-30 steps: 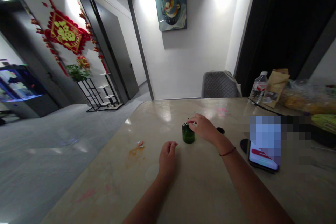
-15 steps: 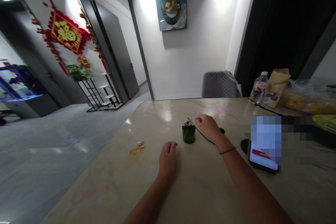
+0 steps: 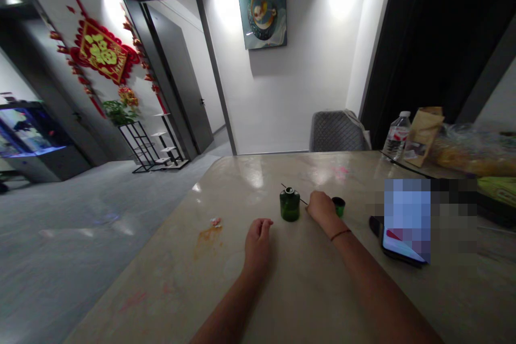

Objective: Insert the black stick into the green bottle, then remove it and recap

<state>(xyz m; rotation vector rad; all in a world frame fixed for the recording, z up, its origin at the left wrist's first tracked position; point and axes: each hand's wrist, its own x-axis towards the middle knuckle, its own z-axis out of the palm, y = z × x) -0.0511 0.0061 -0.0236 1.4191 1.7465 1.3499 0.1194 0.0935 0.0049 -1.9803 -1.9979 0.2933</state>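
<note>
1. Stick-handling seems in hand: the right hand pinches a thin dark stick passing behind the green bottle.
2. Moving it calls for clearing the bottle.
3. The left hand, left of the bottle, curls loosely; I cannot tell its contents.
4. One bottle, one stick, one green cup right of the bottle.

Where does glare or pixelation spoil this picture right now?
In the head view, light pools wash out patches of the wall, glare marks the far part of the table, blocky pixels cover much of the phone, and the green bottle reads fairly clearly.
</note>
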